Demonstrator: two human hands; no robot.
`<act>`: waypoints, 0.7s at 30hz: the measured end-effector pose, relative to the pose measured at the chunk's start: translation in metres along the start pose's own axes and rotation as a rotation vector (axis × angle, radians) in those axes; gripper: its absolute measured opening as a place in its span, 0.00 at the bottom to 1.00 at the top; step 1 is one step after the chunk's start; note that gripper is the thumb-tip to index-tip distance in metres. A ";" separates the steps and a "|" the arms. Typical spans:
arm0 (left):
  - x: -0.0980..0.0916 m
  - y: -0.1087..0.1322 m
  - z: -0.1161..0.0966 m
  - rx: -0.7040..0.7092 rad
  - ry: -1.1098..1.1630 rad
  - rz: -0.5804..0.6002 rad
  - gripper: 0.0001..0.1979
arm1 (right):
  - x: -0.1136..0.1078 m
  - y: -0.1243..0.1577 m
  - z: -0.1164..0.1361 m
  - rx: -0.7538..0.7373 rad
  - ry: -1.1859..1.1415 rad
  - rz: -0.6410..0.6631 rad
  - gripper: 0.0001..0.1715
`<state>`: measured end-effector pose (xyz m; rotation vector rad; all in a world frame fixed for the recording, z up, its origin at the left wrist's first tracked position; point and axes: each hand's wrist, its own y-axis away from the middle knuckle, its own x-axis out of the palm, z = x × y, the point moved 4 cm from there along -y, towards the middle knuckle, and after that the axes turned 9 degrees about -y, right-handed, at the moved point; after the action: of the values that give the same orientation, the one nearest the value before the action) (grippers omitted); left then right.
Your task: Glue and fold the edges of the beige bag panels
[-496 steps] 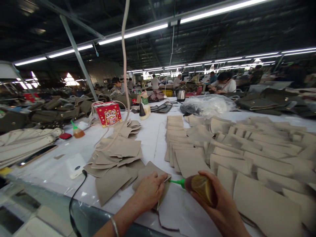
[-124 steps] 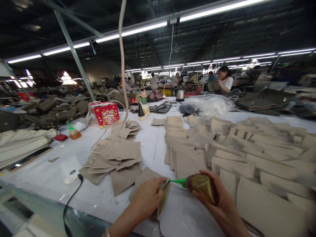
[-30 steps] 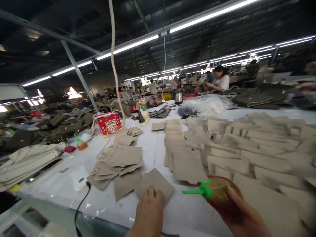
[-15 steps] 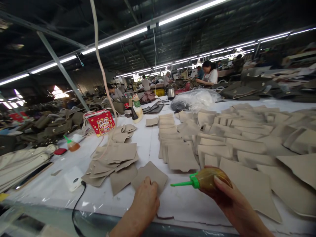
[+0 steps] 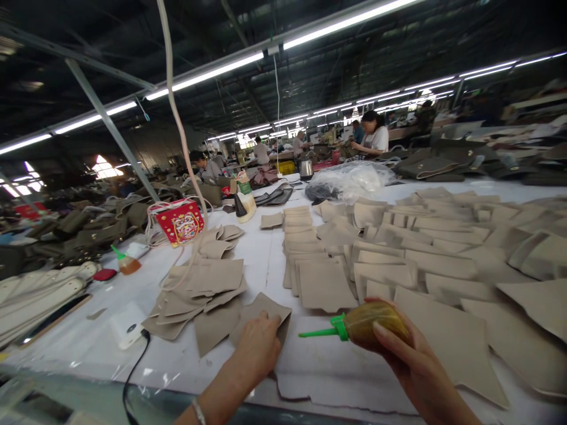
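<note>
My right hand (image 5: 411, 348) is wrapped round a soft amber glue bottle (image 5: 376, 323). Its green nozzle points left, held above the table. Curled fingers of my left hand (image 5: 259, 339) grip a flat beige leather piece (image 5: 261, 308), whose right edge is a little raised. The fingertips are partly hidden behind the hand. Left of that piece, a loose stack of similar leather pieces (image 5: 195, 295) overlaps on the white tabletop (image 5: 328, 366). Right of my hands stand rows of beige leather pieces (image 5: 325, 286), some folded up and leaning on one another.
A white device (image 5: 129, 327) with a black cable lies at the left. Behind it are a second glue bottle (image 5: 128, 263) and a red bag (image 5: 181, 223). Clear plastic wrapping (image 5: 354, 177) lies at the back. Several people work at tables beyond.
My left hand and the leather piece have shifted slightly left, and the piece's right edge has lifted. The glue bottle in my right hand has moved a little left.
</note>
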<state>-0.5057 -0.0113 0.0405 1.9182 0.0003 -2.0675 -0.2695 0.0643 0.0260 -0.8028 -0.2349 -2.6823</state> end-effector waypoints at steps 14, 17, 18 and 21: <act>-0.003 0.000 0.003 0.146 0.238 -0.058 0.29 | 0.035 -0.018 0.004 -0.532 0.931 0.314 0.27; -0.003 -0.001 0.005 0.157 0.285 -0.062 0.28 | 0.049 -0.020 0.005 -0.619 1.003 0.392 0.27; -0.003 -0.001 0.005 0.155 0.293 -0.064 0.28 | 0.053 -0.020 0.006 -0.643 1.019 0.412 0.26; -0.003 -0.001 0.005 0.137 0.289 -0.064 0.26 | 0.057 -0.018 0.006 -0.679 1.049 0.438 0.26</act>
<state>-0.5106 -0.0112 0.0434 2.3135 -0.0150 -1.8515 -0.3181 0.0677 0.0619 0.4509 0.9943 -2.3466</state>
